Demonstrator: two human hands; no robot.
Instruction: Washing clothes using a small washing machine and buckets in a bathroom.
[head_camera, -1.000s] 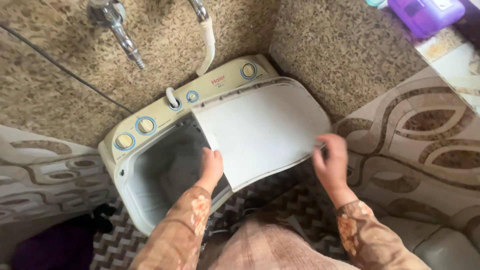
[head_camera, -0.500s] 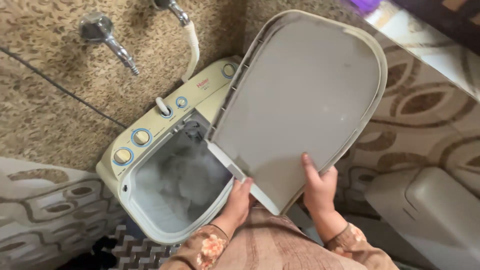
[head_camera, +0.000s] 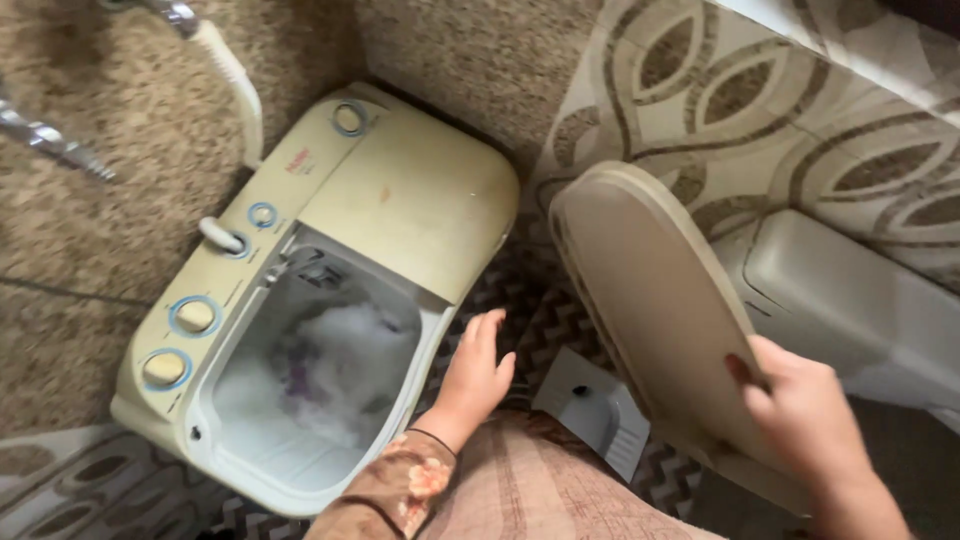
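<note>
My right hand (head_camera: 800, 410) grips the lid (head_camera: 650, 300), lifted off and held at three o'clock of the washer (head_camera: 400, 200). My left hand (head_camera: 478, 362) hovers open beside the foamy tub (head_camera: 320, 390). Next, the lid needs setting down somewhere steady.

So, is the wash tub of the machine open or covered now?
Open. The tub has no cover, and foam and laundry show inside. The right hand holds the lid off to the side.
</note>
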